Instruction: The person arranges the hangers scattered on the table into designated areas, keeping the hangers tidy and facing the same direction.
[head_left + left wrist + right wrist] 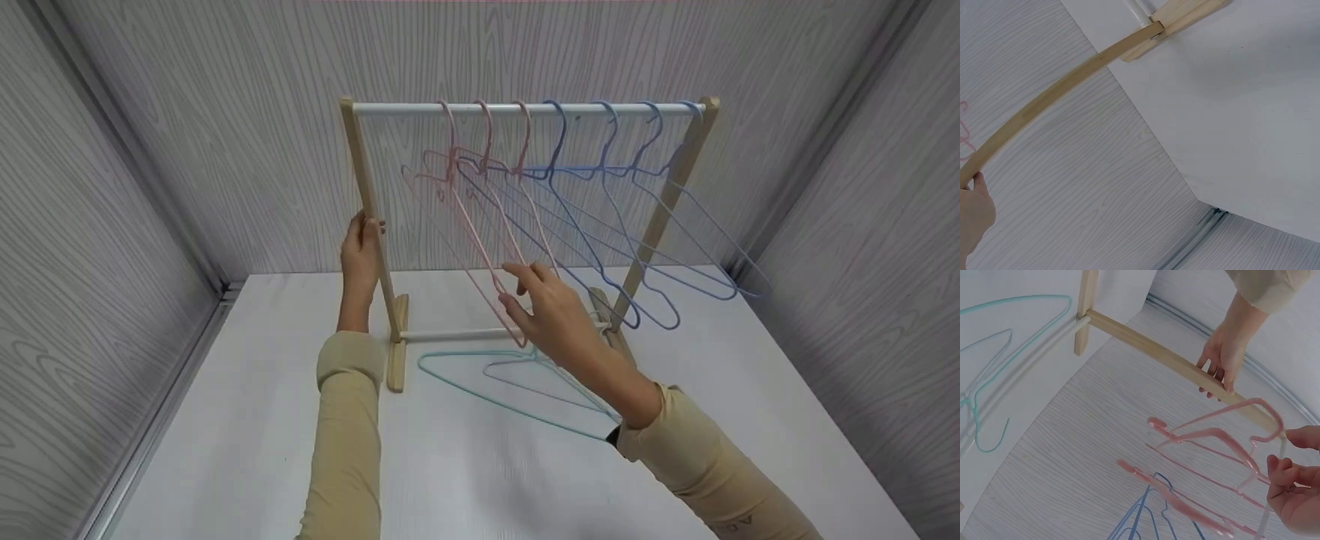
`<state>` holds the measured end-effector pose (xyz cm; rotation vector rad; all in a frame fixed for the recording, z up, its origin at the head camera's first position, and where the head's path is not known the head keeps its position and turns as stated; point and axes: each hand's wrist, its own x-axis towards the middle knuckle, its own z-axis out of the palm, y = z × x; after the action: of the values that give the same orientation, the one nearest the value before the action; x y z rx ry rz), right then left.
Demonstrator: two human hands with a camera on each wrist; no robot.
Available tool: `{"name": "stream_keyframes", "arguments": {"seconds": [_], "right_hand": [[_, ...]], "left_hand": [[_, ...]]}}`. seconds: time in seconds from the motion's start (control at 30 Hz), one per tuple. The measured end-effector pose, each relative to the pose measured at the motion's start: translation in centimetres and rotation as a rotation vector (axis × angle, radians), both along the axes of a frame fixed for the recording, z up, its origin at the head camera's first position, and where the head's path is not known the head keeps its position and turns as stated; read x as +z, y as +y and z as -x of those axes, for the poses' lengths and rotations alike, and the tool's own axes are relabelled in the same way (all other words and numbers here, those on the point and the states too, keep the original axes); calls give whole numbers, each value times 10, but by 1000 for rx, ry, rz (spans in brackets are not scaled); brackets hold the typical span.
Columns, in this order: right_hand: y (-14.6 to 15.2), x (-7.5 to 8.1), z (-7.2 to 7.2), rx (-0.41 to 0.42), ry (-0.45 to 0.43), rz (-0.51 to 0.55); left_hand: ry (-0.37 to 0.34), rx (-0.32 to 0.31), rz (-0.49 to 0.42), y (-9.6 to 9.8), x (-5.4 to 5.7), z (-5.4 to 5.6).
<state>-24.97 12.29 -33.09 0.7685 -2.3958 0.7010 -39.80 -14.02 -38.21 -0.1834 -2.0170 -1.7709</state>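
My left hand (360, 259) grips the left wooden post (362, 172) of a clothes rack about halfway up, thumb and fingers around it. In the head view my right hand (555, 315) is held in front of the pink hangers (453, 161), near their lower ends. Its thumb and forefinger are apart, and nothing shows between them in the right wrist view. Three pink hangers hang by their hooks on the white top rod (405, 109). To their right, several blue hangers (555, 150) hang on the same rod.
Teal hangers (487, 397) sit low at the front of the rack, by the white lower rod (457, 334), partly behind my right forearm. The rack's wooden feet (396, 371) stand on a white table (247, 420). Wood-grain panels (225, 150) enclose the back and sides.
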Motion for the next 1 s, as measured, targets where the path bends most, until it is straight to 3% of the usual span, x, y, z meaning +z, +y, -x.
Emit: {"name": "stream_keyframes", "arguments": {"seconds": [0.33,0.5,0.6,0.67,0.87,1.0], "right_hand": [[45,4,-34,53,189,296],[82,-13,-46,22,336,475],[103,-37,-49,15,402,505],[115,-59,-50,14,398,502],[140,-132,-49,-74,213,393],[145,-166,-39,-171,72,279]], "left_hand": [[-7,17,22,2,0,3],[-3,19,30,1,0,3],[7,14,26,1,0,3],[10,12,12,0,0,3],[-8,10,31,0,0,1],[16,12,29,0,0,0]]}}
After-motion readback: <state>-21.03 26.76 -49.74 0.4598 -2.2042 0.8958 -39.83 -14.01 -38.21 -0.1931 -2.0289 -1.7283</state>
